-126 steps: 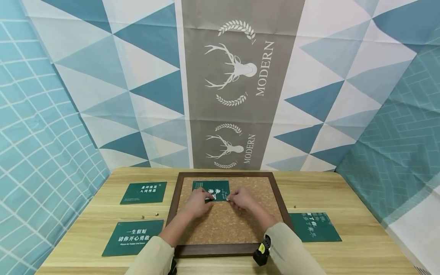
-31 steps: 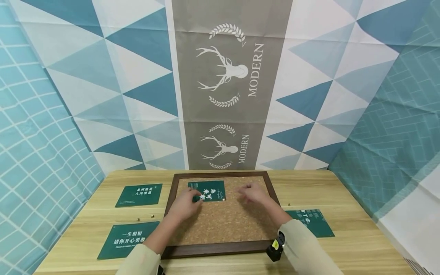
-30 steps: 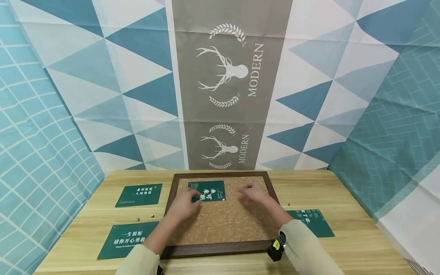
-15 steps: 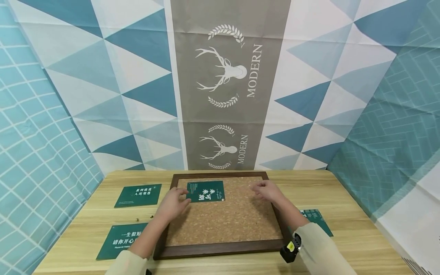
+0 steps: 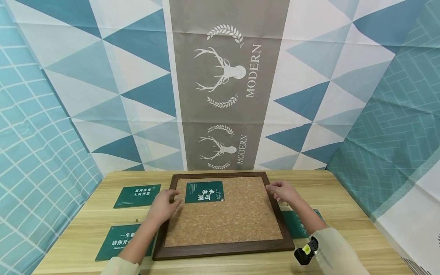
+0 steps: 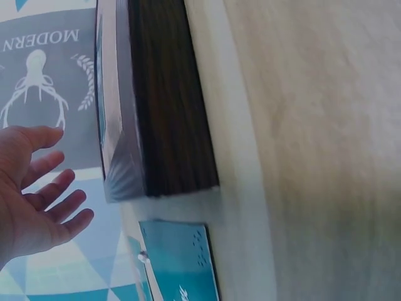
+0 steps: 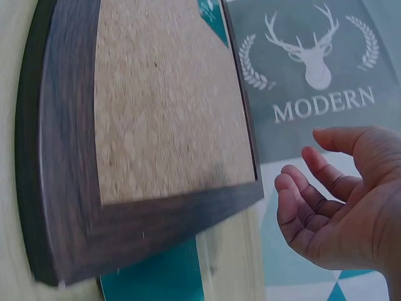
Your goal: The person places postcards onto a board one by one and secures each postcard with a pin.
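A dark-framed cork board (image 5: 227, 225) lies on the table, with a green card (image 5: 205, 191) at its upper left. A small shiny push pin (image 5: 222, 199) sits at that card's lower right corner. My left hand (image 5: 164, 206) hovers over the board's left frame edge, holding nothing. In the left wrist view, the fingers of that left hand (image 6: 41, 197) are spread. My right hand (image 5: 283, 191) is above the board's right frame edge. The right wrist view shows the right hand (image 7: 344, 200) with loosely bent fingers and nothing held.
Two green cards lie left of the board, an upper card (image 5: 137, 195) and a lower card (image 5: 117, 243) partly hidden by my left forearm. Another green card (image 5: 292, 223) lies at right under my right arm. A loose pin (image 5: 136, 220) rests between the left cards.
Both hands were on the card earlier. The left hand has let go of it and moved left, while the right has moved right. The card stays on the cork.
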`<state>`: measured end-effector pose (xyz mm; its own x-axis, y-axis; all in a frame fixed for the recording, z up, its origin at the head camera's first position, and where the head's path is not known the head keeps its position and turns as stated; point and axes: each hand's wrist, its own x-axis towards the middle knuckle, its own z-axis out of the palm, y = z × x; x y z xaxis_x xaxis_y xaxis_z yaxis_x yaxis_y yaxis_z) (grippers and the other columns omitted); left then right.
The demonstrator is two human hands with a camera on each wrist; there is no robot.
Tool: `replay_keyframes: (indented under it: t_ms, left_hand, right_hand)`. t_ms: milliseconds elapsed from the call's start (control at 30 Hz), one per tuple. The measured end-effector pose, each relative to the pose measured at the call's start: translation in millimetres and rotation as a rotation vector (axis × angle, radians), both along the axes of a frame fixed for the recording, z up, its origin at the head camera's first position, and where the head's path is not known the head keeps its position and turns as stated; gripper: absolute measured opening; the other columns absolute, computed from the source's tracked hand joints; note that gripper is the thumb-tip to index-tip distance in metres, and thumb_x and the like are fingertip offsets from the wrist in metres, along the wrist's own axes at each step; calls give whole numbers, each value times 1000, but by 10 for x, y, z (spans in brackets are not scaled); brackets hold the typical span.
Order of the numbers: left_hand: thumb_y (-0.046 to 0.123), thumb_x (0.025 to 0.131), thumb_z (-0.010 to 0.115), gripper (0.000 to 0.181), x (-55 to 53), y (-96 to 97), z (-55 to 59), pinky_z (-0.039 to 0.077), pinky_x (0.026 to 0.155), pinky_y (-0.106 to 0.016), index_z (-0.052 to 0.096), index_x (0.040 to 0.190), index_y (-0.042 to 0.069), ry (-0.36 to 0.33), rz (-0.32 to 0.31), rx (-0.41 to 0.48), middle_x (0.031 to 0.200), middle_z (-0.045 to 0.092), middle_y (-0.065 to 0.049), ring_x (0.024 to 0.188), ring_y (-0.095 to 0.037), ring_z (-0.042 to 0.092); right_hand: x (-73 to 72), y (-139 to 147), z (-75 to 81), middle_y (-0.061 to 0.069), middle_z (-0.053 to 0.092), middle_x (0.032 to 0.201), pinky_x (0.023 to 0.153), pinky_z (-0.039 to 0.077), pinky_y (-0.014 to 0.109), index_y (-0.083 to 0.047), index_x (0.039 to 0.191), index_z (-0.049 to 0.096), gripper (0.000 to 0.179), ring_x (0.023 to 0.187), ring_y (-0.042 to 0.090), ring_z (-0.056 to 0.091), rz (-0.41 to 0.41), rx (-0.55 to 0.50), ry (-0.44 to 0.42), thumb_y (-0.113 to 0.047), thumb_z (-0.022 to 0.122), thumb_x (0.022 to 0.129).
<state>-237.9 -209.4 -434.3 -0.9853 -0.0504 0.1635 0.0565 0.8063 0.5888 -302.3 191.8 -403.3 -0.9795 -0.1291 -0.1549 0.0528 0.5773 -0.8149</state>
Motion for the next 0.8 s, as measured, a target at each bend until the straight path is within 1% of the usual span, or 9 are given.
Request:
replay_keyframes:
  t_ms: [67, 233, 333, 467, 633, 800]
  left_hand:
    - [19, 90, 61, 36, 17, -37, -3, 50, 79, -47, 60, 120, -1, -1, 14, -1, 116, 56, -22, 102, -35, 57]
    - [18, 90, 61, 36, 63, -117, 3, 47, 87, -52, 60, 119, -3, 3, 37, -3, 119, 54, -25, 109, -40, 53]
    - [18, 90, 61, 37, 79, -147, -4, 46, 88, -53, 59, 120, -4, -7, 47, -6, 120, 54, -26, 111, -41, 52]
    - [17, 90, 60, 38, 100, -168, -23, 46, 86, -53, 57, 122, -4, -37, 65, 6, 121, 52, -27, 110, -41, 51]
    - [17, 90, 59, 40, 137, -208, -47, 48, 83, -51, 55, 124, -5, -64, 90, 38, 122, 50, -28, 109, -42, 52]
    - [17, 90, 59, 42, 173, -258, -54, 50, 82, -50, 53, 125, -7, -71, 79, 61, 123, 50, -30, 110, -46, 52]
  right_hand:
    - [11, 63, 7, 21, 59, 106, 69, 51, 38, 6, 121, 54, 45, 83, 24, 58, -10, 10, 3, -31, 54, 94]
    - [38, 220, 10, 23, 58, 107, 68, 52, 39, 8, 123, 51, 48, 80, 23, 57, -33, 6, 2, -30, 53, 95]
    - [60, 328, -2, 24, 57, 110, 69, 52, 39, 9, 125, 49, 53, 84, 25, 58, -42, 20, 4, -35, 53, 95]
    - [106, 483, -13, 25, 57, 113, 69, 52, 37, 9, 127, 48, 59, 87, 26, 59, -56, 41, 10, -40, 53, 94]
    - [155, 668, -43, 30, 55, 115, 70, 52, 37, 11, 129, 45, 61, 86, 25, 59, -71, 53, 3, -39, 51, 95]
    - [189, 856, -80, 29, 56, 113, 73, 53, 38, 12, 128, 45, 61, 86, 24, 60, -105, 64, -12, -39, 51, 95]
